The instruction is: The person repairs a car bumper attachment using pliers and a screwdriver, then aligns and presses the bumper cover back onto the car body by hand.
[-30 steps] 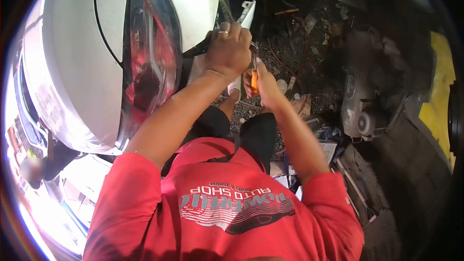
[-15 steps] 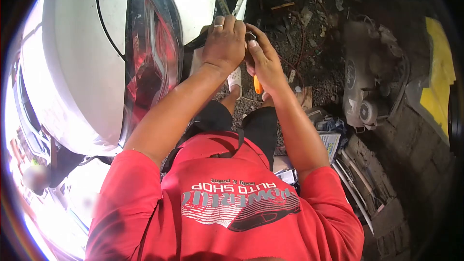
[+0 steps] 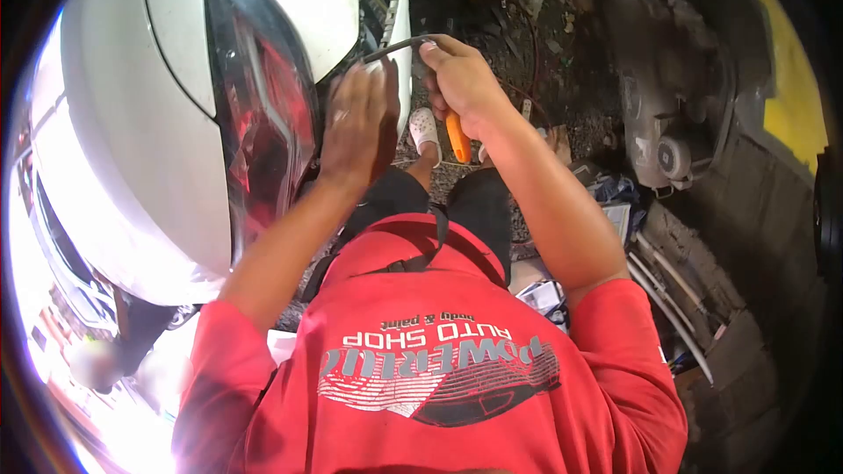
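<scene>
My right hand (image 3: pixel 470 83) is closed, with thumb and forefinger pinching one end of a thin dark strip (image 3: pixel 395 48). An orange-handled tool (image 3: pixel 457 136) hangs down from the same hand; its working end is hidden. The strip bows across toward the white car's rear corner. My left hand (image 3: pixel 356 127), slightly blurred, has its fingers stretched out beside the tail light (image 3: pixel 268 110), near the strip's other end. Whether those fingertips touch the strip or the car, I cannot tell. Just beyond is a white panel edge (image 3: pixel 399 26) with slots along it.
The white car body (image 3: pixel 176 35) fills the left side. Dark ground with scraps lies ahead. To the right are a dusty mechanical part (image 3: pixel 667 114), a yellow panel (image 3: pixel 790 79) and several pale rods (image 3: pixel 672 303). A shoe (image 3: pixel 423 133) shows below my hands.
My hands, close together before, are now apart. The left has moved down and left toward the tail light, and the dark strip now shows stretched between them. More of the orange handle is visible.
</scene>
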Action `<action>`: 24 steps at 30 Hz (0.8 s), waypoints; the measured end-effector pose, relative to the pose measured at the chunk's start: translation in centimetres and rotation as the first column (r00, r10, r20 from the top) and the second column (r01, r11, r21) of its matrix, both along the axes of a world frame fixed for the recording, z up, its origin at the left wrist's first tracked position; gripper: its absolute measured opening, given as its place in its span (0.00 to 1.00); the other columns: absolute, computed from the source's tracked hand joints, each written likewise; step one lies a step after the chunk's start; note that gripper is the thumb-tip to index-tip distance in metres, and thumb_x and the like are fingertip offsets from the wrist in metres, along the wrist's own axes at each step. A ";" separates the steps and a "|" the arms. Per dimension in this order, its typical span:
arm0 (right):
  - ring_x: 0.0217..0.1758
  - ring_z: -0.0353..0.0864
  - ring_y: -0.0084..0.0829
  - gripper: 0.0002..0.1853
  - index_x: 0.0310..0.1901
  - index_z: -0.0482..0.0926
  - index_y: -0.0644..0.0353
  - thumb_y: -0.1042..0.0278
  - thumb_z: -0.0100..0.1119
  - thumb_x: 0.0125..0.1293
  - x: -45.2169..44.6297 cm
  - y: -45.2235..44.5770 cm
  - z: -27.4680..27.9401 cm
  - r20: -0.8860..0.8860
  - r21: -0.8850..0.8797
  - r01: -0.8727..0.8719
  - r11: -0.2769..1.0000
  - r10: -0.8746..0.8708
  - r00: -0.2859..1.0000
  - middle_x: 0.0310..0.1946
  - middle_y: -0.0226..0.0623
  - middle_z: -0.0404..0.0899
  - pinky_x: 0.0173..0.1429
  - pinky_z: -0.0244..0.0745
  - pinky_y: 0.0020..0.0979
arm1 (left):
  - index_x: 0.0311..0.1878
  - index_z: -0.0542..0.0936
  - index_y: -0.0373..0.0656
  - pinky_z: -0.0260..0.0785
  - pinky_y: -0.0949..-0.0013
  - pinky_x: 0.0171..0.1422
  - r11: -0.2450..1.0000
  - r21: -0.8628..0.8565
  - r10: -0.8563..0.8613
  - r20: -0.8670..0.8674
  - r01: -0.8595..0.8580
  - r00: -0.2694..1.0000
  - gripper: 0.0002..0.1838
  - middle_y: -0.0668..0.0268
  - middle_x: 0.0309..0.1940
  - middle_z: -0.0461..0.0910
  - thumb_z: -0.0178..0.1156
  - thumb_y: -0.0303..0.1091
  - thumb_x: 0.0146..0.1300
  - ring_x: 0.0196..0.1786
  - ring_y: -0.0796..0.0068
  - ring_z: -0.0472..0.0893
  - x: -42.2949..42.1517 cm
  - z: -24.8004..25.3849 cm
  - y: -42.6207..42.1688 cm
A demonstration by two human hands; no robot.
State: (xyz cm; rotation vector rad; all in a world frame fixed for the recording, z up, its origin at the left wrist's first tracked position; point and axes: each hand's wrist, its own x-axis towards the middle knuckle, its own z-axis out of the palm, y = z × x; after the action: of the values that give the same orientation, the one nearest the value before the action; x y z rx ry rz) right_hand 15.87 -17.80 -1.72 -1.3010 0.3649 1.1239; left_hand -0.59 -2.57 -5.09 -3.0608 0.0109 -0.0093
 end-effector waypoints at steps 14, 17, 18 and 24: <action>0.35 0.84 0.33 0.16 0.65 0.82 0.53 0.63 0.56 0.81 -0.4 -1.3 -5.1 0.721 -0.070 -0.185 0.980 0.178 0.670 0.37 0.40 0.85 0.42 0.78 0.34 | 0.78 0.76 0.63 0.62 0.14 0.70 0.984 -0.159 -0.114 -0.220 0.080 0.969 0.45 0.60 0.75 0.70 0.71 0.61 0.54 0.81 0.04 0.42 -2.0 0.2 -0.8; 0.42 0.88 0.40 0.16 0.65 0.82 0.50 0.65 0.59 0.80 -0.3 -1.7 -7.2 0.794 -0.067 -0.239 0.969 0.197 0.576 0.42 0.41 0.88 0.48 0.81 0.36 | 0.77 0.76 0.62 0.67 0.19 0.67 0.981 -0.191 -0.077 -0.262 0.027 0.962 0.46 0.63 0.71 0.69 0.72 0.61 0.53 0.81 0.04 0.42 -2.5 -0.1 -0.6; 0.44 0.89 0.44 0.16 0.65 0.82 0.49 0.66 0.61 0.78 0.0 -1.6 -8.7 0.901 -0.043 -0.244 0.969 0.143 0.409 0.44 0.40 0.89 0.49 0.82 0.38 | 0.77 0.76 0.62 0.67 0.19 0.67 0.982 -0.189 -0.075 -0.263 0.025 0.962 0.46 0.63 0.71 0.69 0.72 0.61 0.53 0.81 0.04 0.42 -2.5 -0.3 -0.5; 0.42 0.87 0.45 0.13 0.57 0.83 0.49 0.70 0.66 0.73 2.4 -0.6 -11.9 0.992 -0.033 -0.265 0.964 0.064 0.112 0.40 0.38 0.84 0.45 0.82 0.43 | 0.79 0.73 0.62 0.53 0.13 0.78 0.981 -0.165 -0.130 -0.197 0.098 0.972 0.50 0.57 0.69 0.68 0.77 0.56 0.49 0.80 0.03 0.41 -2.2 -0.5 -0.5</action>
State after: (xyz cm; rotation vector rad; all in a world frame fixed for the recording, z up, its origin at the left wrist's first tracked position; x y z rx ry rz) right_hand 18.30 -18.36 -13.66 -1.6808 -0.9439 0.1731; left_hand -2.84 -3.07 -5.58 -3.1948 0.2098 0.3169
